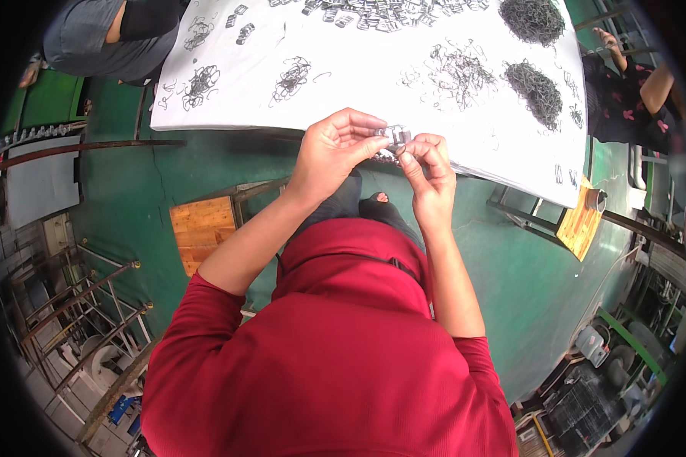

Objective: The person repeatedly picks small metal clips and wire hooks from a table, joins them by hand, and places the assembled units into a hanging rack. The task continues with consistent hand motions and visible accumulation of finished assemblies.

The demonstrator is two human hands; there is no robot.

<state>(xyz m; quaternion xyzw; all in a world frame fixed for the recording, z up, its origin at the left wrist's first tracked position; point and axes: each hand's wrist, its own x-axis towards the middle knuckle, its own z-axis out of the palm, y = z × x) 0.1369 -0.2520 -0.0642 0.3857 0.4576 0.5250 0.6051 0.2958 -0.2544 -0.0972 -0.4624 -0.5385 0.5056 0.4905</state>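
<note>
Just past the table's near edge, my left hand (335, 152) pinches a small shiny metal part (395, 135) between thumb and fingers. My right hand (430, 169) meets it from the other side, thumb and forefinger closed at the part's right end. Whether the right fingers also hold a smaller piece cannot be made out. Beyond my hands, a loose scatter of thin dark wire pieces (459, 75) lies on the white-covered table (358, 91), with a smaller cluster of them (291, 79) to the left.
Small metal parts (381, 14) are heaped at the table's far side. Two dense dark wire piles (533, 95) lie at the right. People sit at the left (122, 42) and right (625, 107). Wooden stools (203, 232) stand on the green floor (137, 190).
</note>
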